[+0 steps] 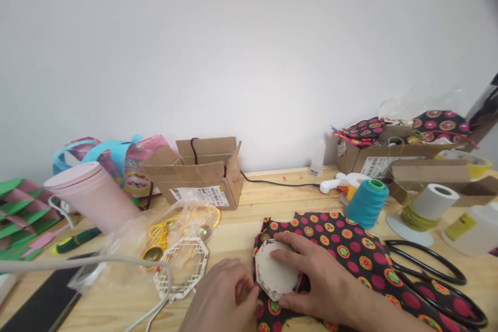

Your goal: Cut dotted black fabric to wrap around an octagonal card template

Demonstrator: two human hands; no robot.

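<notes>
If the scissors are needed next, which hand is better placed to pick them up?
Probably the right hand. The black scissors lie on the table to its right, close beside it, while the left hand sits on the far side of the white hexagon and patterned fabric.

Black fabric (350, 249), red-yellow circles

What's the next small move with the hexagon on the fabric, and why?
Probably fold the fabric edge up over the hexagon's near side. The white hexagon lies flat on the dotted fabric, the right hand presses it from above, and the left hand pinches at its left edge. Fabric shows all around the piece, none visibly folded over it yet. The scissors lie untouched to the right.
</notes>
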